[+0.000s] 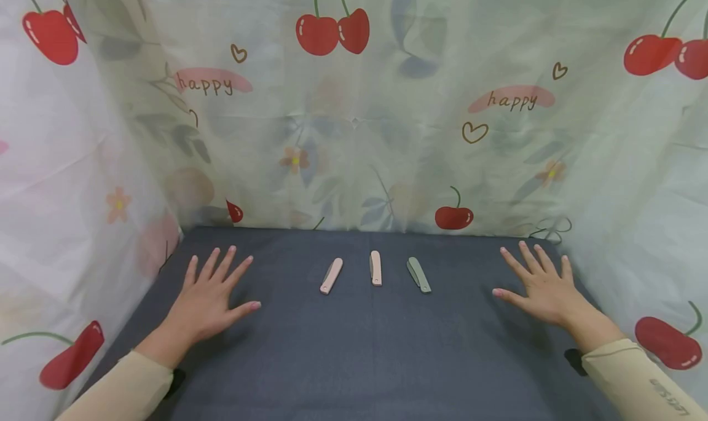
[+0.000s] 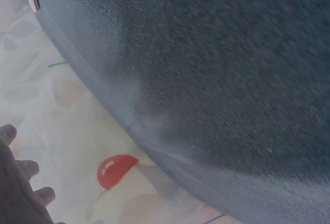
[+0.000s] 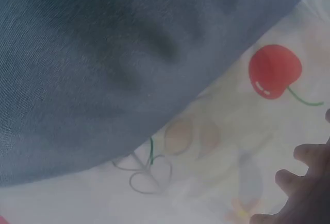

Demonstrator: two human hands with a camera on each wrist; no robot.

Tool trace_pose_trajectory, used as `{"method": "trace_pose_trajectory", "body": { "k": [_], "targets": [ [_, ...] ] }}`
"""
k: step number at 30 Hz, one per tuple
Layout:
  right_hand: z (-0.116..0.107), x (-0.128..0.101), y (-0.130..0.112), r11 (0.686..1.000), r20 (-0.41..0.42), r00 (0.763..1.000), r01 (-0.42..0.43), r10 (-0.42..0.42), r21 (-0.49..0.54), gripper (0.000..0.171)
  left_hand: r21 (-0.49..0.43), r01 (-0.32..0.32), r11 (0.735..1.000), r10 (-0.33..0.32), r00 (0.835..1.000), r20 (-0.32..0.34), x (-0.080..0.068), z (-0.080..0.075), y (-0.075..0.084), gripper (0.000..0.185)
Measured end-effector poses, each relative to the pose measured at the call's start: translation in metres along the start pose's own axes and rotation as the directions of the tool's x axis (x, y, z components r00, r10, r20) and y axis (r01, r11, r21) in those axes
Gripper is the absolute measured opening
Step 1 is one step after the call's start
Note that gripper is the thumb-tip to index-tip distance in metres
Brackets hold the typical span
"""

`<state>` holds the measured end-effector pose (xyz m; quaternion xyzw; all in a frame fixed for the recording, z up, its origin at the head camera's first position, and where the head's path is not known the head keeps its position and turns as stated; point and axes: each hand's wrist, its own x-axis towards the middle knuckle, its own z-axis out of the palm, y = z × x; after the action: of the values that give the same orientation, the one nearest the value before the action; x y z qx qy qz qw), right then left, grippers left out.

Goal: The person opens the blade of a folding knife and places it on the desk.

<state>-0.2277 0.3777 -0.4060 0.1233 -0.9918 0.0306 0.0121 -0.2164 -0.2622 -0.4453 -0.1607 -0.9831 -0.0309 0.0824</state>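
Three small folding knives, folded closed, lie apart in a row toward the back of the dark table. The left one is a pink folding knife (image 1: 332, 276), leaning right at its far end. A paler pink folding knife (image 1: 377, 268) lies nearly straight in the middle. On the right is a green folding knife (image 1: 420, 276), leaning left at its far end. My left hand (image 1: 204, 301) is spread at the table's left side, holding nothing. Opposite it, my right hand (image 1: 544, 292) is likewise spread and holds nothing. Fingertips of both hands show at the wrist views' edges.
A dark grey cloth covers the table (image 1: 332, 359). Behind it hangs a pale curtain (image 1: 354, 120) printed with cherries, leaves and "happy" lettering. Similar cloth rises along the left and right sides, close to the hands.
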Motion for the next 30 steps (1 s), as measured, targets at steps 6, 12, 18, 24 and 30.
{"method": "trace_pose_trajectory", "body": {
  "k": [6,12,18,24,30],
  "targets": [
    [0.004,0.002,-0.007,1.000,-0.016,1.000,0.007,-0.007,0.023,0.095,-0.016,-0.008,1.000,0.008,0.999,-0.035,0.003,0.004,0.007,0.094],
    [0.007,0.005,-0.012,0.999,-0.020,1.000,0.020,-0.019,0.048,0.094,-0.022,-0.003,1.000,0.003,1.000,-0.028,0.007,0.006,0.015,0.094],
    [0.008,0.007,-0.019,0.998,-0.014,1.000,0.015,-0.014,0.066,0.093,-0.039,-0.004,0.999,0.003,1.000,-0.020,0.012,0.011,0.023,0.092],
    [0.009,0.011,-0.027,0.995,-0.017,1.000,0.025,-0.023,0.097,0.091,-0.052,-0.010,0.999,0.008,1.000,-0.024,0.020,0.015,0.032,0.090],
    [0.014,0.017,-0.032,0.991,-0.053,0.998,0.043,-0.036,0.124,0.089,-0.070,-0.021,0.997,0.018,0.999,-0.035,0.027,0.016,0.042,0.090]
  ]
}}
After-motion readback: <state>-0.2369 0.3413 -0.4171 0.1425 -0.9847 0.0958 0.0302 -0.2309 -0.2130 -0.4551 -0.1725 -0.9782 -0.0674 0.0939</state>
